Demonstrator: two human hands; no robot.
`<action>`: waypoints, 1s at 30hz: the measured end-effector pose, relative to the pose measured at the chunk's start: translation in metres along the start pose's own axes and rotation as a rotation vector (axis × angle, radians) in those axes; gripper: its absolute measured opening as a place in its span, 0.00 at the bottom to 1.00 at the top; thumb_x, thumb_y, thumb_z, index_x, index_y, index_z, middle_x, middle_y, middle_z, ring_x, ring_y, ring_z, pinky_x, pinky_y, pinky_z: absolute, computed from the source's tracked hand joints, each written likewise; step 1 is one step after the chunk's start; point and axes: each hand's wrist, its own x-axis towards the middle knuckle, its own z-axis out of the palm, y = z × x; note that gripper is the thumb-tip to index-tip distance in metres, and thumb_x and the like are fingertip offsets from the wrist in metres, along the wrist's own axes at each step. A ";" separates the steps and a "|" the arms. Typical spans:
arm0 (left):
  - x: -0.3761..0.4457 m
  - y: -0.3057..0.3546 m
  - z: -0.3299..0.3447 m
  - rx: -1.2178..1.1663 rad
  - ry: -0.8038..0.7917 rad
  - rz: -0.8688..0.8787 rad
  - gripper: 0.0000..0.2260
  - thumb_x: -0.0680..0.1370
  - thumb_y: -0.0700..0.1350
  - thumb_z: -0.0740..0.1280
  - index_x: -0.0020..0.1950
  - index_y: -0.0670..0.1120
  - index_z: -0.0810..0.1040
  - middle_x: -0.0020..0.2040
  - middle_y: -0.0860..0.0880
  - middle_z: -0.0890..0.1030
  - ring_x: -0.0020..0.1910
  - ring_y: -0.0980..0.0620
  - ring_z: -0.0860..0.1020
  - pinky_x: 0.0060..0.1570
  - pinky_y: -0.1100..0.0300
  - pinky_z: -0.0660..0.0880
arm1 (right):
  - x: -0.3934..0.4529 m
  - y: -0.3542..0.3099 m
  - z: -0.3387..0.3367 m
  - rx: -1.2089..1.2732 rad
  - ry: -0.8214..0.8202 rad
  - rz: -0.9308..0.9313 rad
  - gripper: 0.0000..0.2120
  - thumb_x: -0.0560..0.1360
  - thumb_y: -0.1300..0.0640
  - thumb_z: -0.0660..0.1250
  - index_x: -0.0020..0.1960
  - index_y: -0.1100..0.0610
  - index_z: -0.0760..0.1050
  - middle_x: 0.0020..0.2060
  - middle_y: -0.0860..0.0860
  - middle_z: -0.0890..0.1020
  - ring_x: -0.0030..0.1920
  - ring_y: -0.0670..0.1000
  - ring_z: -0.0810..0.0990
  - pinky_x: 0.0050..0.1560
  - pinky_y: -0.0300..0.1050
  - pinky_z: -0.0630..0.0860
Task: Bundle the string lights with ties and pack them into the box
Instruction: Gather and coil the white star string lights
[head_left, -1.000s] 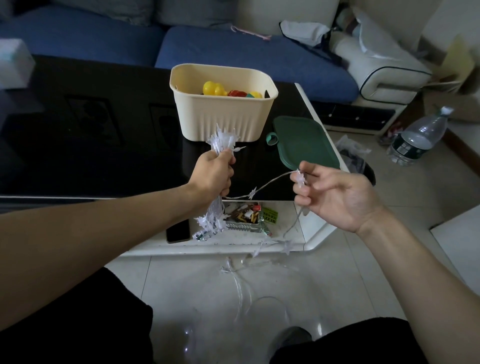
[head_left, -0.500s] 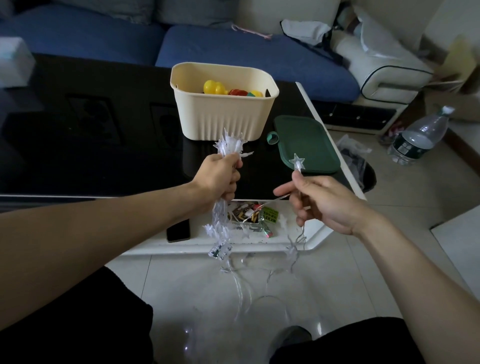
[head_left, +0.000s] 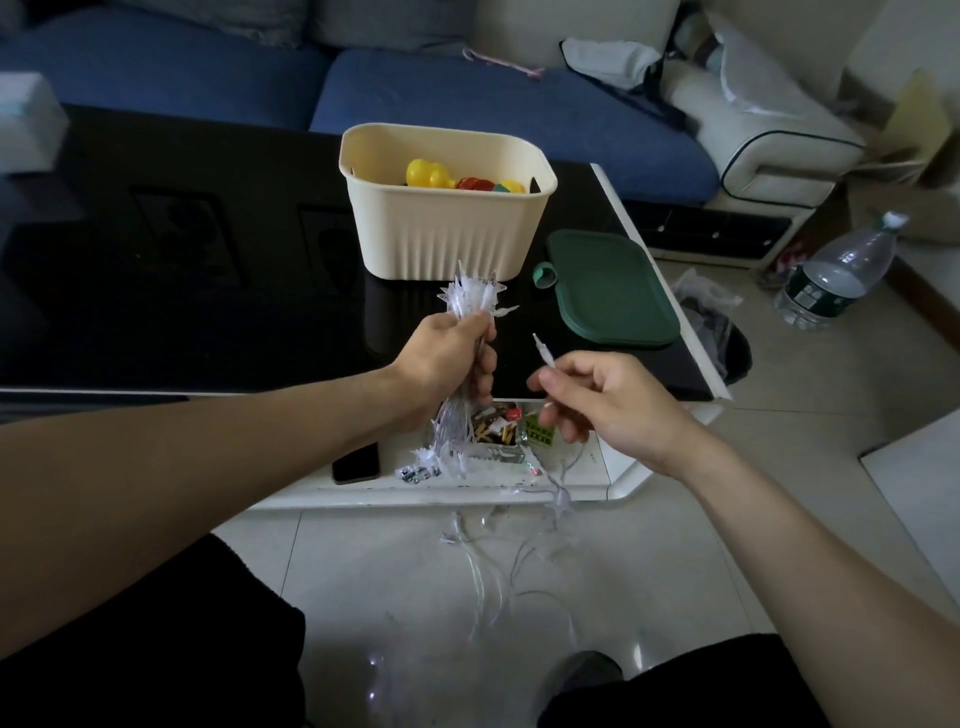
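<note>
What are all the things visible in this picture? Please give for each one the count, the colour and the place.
string lights: one strand, white, gathered part in the left fist, loose part hanging to the floor
box: one, cream, on the black table top, open
toys: several, yellow and red, inside the box
lid: one, dark green, flat on the table right of the box
phone: one, black, on the white lower shelf
snack packets: a few, mixed colours, on the same shelf
water bottle: one, clear, on the floor at right
sofa: one, blue cushions, behind the table
left hand: closed on the bundle
right hand: pinching the strand
</note>
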 end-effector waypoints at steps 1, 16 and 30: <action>0.000 0.000 0.001 0.006 -0.001 0.002 0.12 0.84 0.46 0.57 0.45 0.42 0.71 0.30 0.46 0.74 0.25 0.49 0.73 0.28 0.56 0.75 | 0.001 -0.001 0.002 0.027 0.005 -0.009 0.08 0.82 0.56 0.63 0.52 0.58 0.80 0.34 0.52 0.84 0.30 0.48 0.78 0.33 0.39 0.75; -0.011 -0.005 0.006 0.133 -0.344 -0.022 0.18 0.86 0.48 0.54 0.44 0.38 0.75 0.32 0.44 0.79 0.26 0.47 0.76 0.28 0.57 0.73 | 0.010 0.002 0.016 0.214 0.261 -0.120 0.05 0.74 0.63 0.74 0.49 0.58 0.85 0.37 0.54 0.87 0.36 0.49 0.84 0.38 0.42 0.83; -0.004 -0.007 0.003 0.217 -0.191 0.036 0.17 0.85 0.47 0.57 0.38 0.41 0.69 0.29 0.46 0.67 0.24 0.52 0.66 0.29 0.56 0.67 | 0.021 0.000 0.050 0.266 0.518 -0.003 0.07 0.77 0.55 0.73 0.48 0.59 0.82 0.35 0.55 0.86 0.35 0.53 0.86 0.40 0.49 0.83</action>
